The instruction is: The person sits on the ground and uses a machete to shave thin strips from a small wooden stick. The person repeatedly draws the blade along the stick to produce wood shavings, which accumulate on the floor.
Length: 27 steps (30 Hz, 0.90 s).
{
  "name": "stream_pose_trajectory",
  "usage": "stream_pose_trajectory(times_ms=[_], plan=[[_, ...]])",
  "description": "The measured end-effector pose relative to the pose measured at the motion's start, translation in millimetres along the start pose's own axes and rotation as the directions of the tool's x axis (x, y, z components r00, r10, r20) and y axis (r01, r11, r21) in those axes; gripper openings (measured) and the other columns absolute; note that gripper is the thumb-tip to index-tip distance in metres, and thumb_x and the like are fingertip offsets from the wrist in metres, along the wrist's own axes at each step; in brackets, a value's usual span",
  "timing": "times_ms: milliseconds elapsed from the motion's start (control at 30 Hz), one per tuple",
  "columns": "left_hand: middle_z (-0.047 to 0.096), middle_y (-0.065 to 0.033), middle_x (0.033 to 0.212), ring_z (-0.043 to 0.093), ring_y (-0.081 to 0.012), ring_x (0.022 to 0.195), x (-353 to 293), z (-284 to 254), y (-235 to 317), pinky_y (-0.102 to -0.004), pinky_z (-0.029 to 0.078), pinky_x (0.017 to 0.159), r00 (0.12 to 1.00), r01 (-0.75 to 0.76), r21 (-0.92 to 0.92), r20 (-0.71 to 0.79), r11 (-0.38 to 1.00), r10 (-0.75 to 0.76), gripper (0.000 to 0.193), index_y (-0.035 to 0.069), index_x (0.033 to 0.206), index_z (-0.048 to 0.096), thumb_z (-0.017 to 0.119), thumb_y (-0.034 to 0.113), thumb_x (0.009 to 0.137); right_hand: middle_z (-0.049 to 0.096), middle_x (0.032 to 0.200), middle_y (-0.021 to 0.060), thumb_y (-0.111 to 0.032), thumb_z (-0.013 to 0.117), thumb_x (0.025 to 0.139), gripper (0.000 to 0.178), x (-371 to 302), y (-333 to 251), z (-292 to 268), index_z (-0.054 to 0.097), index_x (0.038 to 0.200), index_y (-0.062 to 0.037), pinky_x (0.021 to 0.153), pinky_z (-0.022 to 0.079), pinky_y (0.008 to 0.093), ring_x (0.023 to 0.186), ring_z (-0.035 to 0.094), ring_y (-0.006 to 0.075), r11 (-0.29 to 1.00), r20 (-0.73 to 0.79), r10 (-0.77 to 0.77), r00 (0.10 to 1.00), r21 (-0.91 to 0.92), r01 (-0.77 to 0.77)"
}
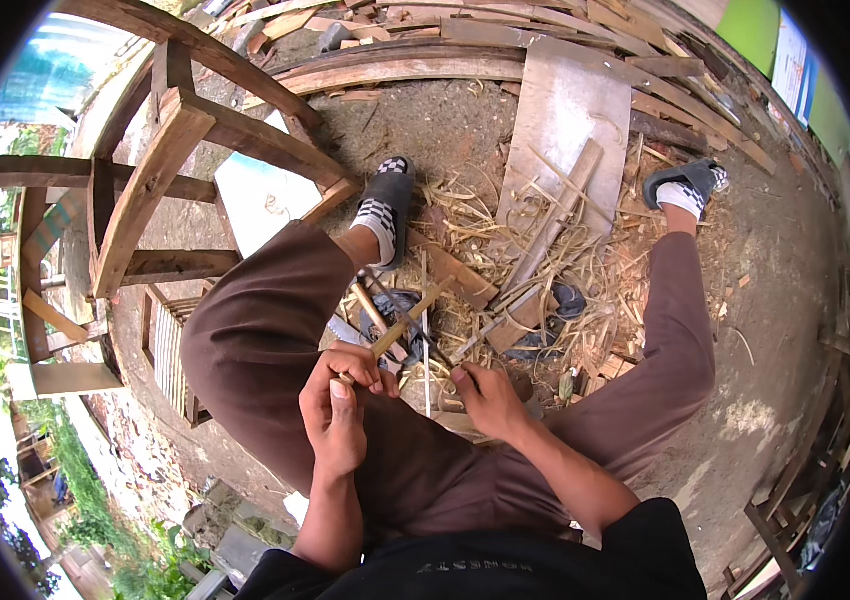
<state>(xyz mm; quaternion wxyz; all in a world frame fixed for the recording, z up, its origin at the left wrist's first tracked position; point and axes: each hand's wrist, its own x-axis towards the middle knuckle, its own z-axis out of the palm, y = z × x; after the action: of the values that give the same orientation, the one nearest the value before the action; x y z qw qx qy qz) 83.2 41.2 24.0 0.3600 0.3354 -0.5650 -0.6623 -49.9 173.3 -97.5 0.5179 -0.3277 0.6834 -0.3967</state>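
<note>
My left hand [340, 400] is closed around a narrow yellowish bamboo strip [407, 322], which slants up and away to the right. Its short near end pokes out by my thumb. A little to the right, my right hand [493, 402] is closed with the thumb on top. A thin dark blade-like tool [427, 343] runs from its fingertips toward the strip; most of its handle is hidden in the grip. Below the hands, a pale thin stick [426, 350] stands out near a hand saw blade [350, 338] and a wooden-handled tool [369, 308].
Curly shavings [635, 290] cover the ground between my feet. A flat grey board [570, 110] bears a long wooden piece [557, 215]. A wooden frame [160, 170] stands at left beside a white panel [265, 200]. Planks [405, 68] are piled along the far side.
</note>
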Motion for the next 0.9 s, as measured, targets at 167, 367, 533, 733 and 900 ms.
stream_pose_trajectory(times_ms=[167,367,533,733,900], plan=[[0.048,-0.0107,0.089,0.049,-0.0164,0.075,3.3,0.4,-6.6,-0.0361,0.053,0.07,1.0,-0.03,0.107,-0.005,0.994,0.031,0.045,-0.002,0.09,0.05,0.043,0.039,0.108,0.058,0.068,0.0278,-0.037,0.048,0.104,0.045,-8.0,-10.4,16.3,0.06,0.087,0.0036,0.064,0.044,0.0517,0.072,0.06,0.05,0.997,-0.023,-0.055,0.998,0.051,0.056],[0.041,-0.007,0.085,0.042,-0.0148,0.075,13.6,6.6,-3.8,-0.0367,0.051,0.068,0.998,-0.053,0.127,-0.039,0.99,0.058,0.044,0.004,0.086,0.044,0.041,0.041,0.108,0.061,0.07,0.0258,-0.036,0.048,0.104,0.045,22.5,1.5,11.6,0.062,0.09,0.0033,0.064,0.046,0.0508,0.071,0.06,0.0485,0.988,0.023,0.156,0.988,0.004,-0.156],[0.038,-0.0049,0.083,0.036,-0.0137,0.072,16.2,13.1,-5.4,-0.0372,0.049,0.066,0.999,-0.036,0.11,-0.019,0.993,0.038,0.042,0.007,0.084,0.041,0.04,0.041,0.108,0.057,0.063,0.0256,-0.036,0.047,0.105,0.046,12.9,1.1,26.8,0.06,0.088,0.0038,0.062,0.044,0.0509,0.066,0.058,0.0474,0.999,-0.101,-0.032,0.994,0.038,0.036],[0.037,-0.0039,0.081,0.035,-0.0131,0.071,19.9,11.6,-6.4,-0.0363,0.048,0.066,0.997,-0.044,0.045,-0.055,0.998,0.047,0.041,0.007,0.083,0.041,0.041,0.04,0.108,0.059,0.065,0.0279,-0.037,0.047,0.105,0.046,30.8,4.5,9.0,0.062,0.094,0.0051,0.064,0.045,0.0531,0.069,0.061,0.0496,0.989,0.001,0.145,0.989,-0.002,-0.145],[0.036,-0.0035,0.081,0.034,-0.0133,0.071,18.1,14.2,-4.5,-0.035,0.046,0.066,0.999,-0.023,0.051,-0.041,0.998,0.025,0.041,0.008,0.083,0.041,0.041,0.04,0.108,0.059,0.065,0.0276,-0.037,0.048,0.105,0.045,17.5,20.7,25.4,0.062,0.093,0.0032,0.062,0.046,0.0524,0.067,0.061,0.0492,0.995,-0.051,-0.095,0.994,0.016,0.096]])
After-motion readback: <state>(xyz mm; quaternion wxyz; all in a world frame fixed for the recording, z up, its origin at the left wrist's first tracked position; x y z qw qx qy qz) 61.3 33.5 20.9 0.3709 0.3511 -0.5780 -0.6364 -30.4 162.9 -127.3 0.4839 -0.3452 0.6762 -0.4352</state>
